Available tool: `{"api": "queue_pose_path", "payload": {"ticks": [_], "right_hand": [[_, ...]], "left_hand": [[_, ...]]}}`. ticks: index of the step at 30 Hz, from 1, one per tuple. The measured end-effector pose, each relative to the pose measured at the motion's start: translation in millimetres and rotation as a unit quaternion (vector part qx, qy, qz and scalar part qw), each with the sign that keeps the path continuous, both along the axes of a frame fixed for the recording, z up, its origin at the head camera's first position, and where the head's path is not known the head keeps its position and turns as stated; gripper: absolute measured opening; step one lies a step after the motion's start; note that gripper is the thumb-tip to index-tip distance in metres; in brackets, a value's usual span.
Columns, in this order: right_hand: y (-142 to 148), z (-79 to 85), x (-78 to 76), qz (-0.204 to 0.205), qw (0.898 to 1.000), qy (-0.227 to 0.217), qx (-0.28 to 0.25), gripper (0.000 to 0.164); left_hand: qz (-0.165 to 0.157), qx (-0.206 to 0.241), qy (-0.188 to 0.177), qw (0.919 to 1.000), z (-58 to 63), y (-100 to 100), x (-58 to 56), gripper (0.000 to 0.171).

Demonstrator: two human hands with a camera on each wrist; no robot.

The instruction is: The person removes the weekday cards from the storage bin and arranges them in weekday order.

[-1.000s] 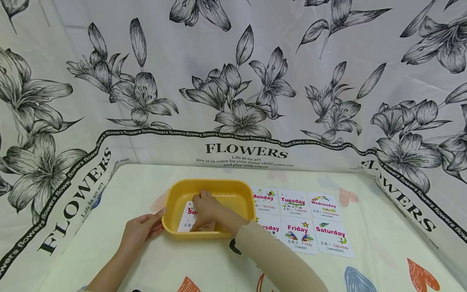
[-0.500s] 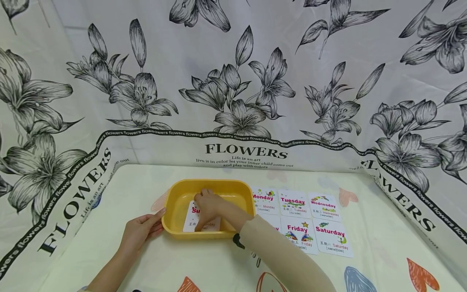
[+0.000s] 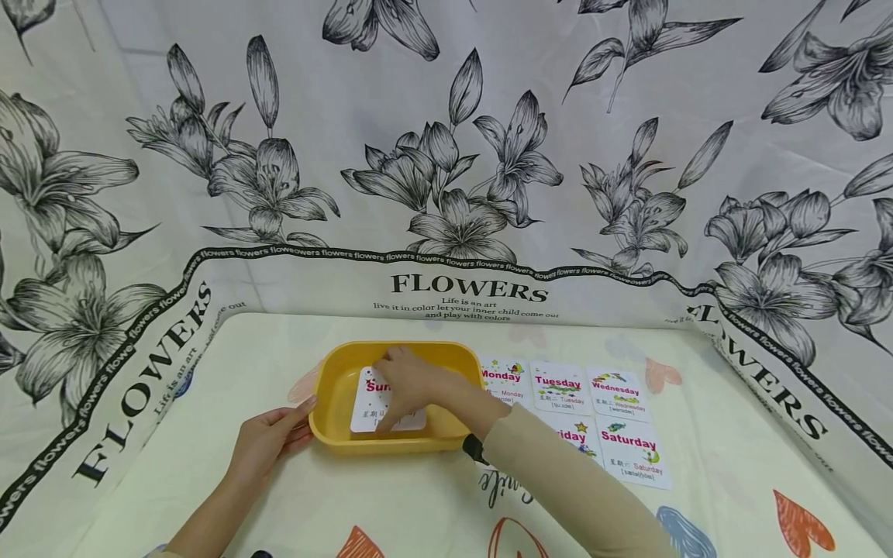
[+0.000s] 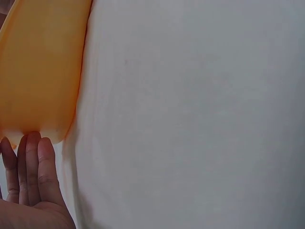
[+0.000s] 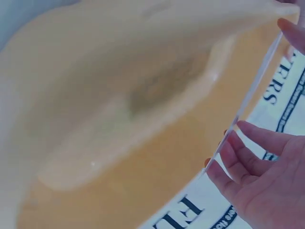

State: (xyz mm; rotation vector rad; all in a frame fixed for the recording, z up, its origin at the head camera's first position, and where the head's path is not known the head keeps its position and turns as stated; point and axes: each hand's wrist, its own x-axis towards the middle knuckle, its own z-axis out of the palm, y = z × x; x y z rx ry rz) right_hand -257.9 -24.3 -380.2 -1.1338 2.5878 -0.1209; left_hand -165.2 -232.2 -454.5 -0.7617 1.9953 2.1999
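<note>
A yellow plastic basin stands on the table, also filling the upper left of the left wrist view. My left hand holds its left rim, thumb at the rim and fingers against the outer side. Over the basin, my right hand grips a white "Sunday" word card by opposite edges, thumb near the lower edge and fingertips at the upper. Seen nearly edge-on in the right wrist view, the card spans between thumb and fingertips. The hand covers part of its print.
Right of the basin lie two rows of day cards: Monday, Tuesday and Wednesday behind, Friday and Saturday in front. My right sleeve hides part of the front row. A flower-print curtain stands behind.
The Sunday card has shifted right within the basin and then risen a little, held in my right hand. My right forearm has moved right, covering more of the front row. The left hand stays put.
</note>
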Motion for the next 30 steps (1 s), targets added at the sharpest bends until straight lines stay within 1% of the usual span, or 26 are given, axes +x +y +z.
{"api": "queue_pose_path", "payload": {"ticks": [8, 15, 20, 23, 30], "right_hand": [[4, 18.3, 7.7, 0.014, 1.000, 0.000, -0.026, 0.090], [11, 25.4, 14.1, 0.004, 1.000, -0.006, -0.012, 0.091], [22, 26.3, 16.8, -0.001, 1.000, -0.009, -0.021, 0.093], [33, 25.8, 19.0, -0.011, 1.000, -0.011, -0.022, 0.095], [67, 21.8, 25.0, -0.042, 0.998, -0.016, -0.042, 0.095]], "left_hand": [[0.000, -0.003, 0.002, 1.0000, -0.6, 0, -0.8, 0.026], [-0.001, -0.006, 0.003, 1.0000, -0.4, -1, -0.2, 0.030], [0.000, -0.012, -0.002, 0.9999, 0.9, -2, -0.5, 0.033], [-0.005, -0.011, 0.001, 0.9999, 1.6, -2, 0.1, 0.035], [-0.007, -0.004, -0.002, 1.0000, 1.0, -1, -0.4, 0.030]]}}
